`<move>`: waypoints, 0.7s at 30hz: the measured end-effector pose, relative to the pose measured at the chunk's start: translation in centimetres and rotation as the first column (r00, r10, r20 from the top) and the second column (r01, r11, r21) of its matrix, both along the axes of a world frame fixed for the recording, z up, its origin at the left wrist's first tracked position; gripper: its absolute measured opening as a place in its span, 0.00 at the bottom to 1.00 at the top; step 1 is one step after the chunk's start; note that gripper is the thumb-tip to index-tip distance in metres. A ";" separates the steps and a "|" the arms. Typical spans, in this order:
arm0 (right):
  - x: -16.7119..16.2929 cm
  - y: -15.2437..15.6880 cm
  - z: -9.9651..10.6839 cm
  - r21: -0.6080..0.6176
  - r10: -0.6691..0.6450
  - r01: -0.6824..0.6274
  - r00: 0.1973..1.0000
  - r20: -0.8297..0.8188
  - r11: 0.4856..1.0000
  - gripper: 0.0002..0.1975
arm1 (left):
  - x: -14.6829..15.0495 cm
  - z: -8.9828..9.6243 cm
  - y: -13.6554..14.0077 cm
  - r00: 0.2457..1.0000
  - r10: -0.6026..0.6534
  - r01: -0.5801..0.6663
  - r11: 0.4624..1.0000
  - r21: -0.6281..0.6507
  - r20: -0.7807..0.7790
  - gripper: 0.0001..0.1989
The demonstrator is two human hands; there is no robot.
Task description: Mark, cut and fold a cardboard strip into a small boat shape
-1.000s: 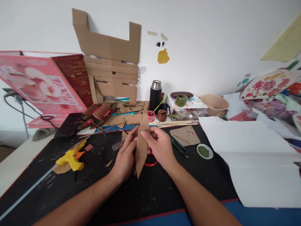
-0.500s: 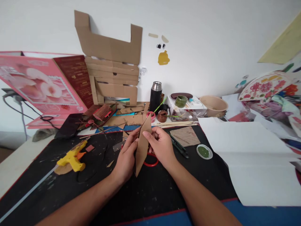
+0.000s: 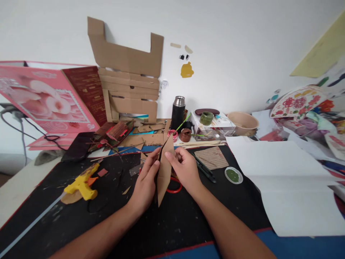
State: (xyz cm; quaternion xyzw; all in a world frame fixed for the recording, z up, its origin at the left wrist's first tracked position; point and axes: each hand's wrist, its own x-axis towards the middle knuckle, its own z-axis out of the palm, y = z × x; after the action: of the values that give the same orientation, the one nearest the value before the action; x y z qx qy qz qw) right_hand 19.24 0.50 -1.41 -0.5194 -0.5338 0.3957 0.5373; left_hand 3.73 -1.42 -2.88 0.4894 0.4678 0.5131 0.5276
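Between my hands, above the black mat (image 3: 188,223), a brown piece of cardboard (image 3: 165,172) stands nearly upright, its broad face turned to the right. My left hand (image 3: 145,180) grips it from the left, fingers along its far upper edge. On the other side my right hand (image 3: 185,167) pinches it, thumb pressed on the face and the other fingers curled behind. A dark gap shows along its left edge, so it looks folded or layered. Behind and below it lies a red loop handle (image 3: 175,187), perhaps of scissors, mostly hidden.
A yellow glue gun (image 3: 83,183) with a long glue stick lies at left. To the right are a dark green cutter (image 3: 206,169), corrugated cardboard (image 3: 212,157), a lid of green paint (image 3: 234,175) and white paper (image 3: 296,201). Behind stand a black thermos (image 3: 178,115) and paint jars (image 3: 185,135).
The cardboard has tilted slightly, its broad face turning more toward me and the gap at its left edge widening. Both hands keep their hold; the whole view has shifted a little.
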 end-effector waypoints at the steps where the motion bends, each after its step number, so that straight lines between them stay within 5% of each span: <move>1: 0.0 0.0 0.0 0.011 -0.007 0.007 1.000 0.018 1.000 0.23 | 0.0 0.0 0.0 1.000 -0.019 0.019 1.000 -0.004 0.008 0.29; 10: -0.1 0.0 0.0 0.030 -0.033 0.030 0.995 0.096 0.999 0.24 | 0.3 0.4 -0.4 0.995 -0.048 0.048 0.999 -0.007 0.084 0.27; 21: -0.8 -0.3 -0.6 0.004 0.099 -0.098 0.994 -0.055 0.995 0.21 | 0.5 1.0 -1.1 0.999 -0.018 0.019 0.999 0.038 -0.032 0.29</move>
State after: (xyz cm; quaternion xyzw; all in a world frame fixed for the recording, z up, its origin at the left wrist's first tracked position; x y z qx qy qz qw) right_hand 18.42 0.23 -1.97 -0.4809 -0.5439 0.4357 0.5321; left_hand 4.20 -2.54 -1.84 0.5117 0.4617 0.5093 0.5153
